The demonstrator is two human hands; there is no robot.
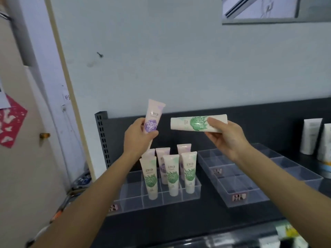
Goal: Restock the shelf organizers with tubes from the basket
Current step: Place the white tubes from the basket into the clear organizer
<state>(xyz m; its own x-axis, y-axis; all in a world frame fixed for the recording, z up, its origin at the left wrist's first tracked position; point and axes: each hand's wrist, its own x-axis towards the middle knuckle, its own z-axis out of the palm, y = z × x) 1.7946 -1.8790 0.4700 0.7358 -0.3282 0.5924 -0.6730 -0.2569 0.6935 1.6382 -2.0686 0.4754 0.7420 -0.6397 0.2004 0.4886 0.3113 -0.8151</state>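
The left hand [138, 135] curls around a glossy pink tube with a purple print [153, 119], held upright with its flat crimped end on top. The right hand [227, 138] pinches a cream tube with a green print [192, 124], lying level. Below them, six similar soft tubes [171, 178] stand cap-down in a clear compartmented plastic organizer [132, 203] on the dark shelf [179, 226]. A second clear organizer [250, 195] sits just beside it.

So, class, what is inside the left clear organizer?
Three green-print tubes stand upright in front. Behind them stand three rear tubes, their lower parts covered by the front row.
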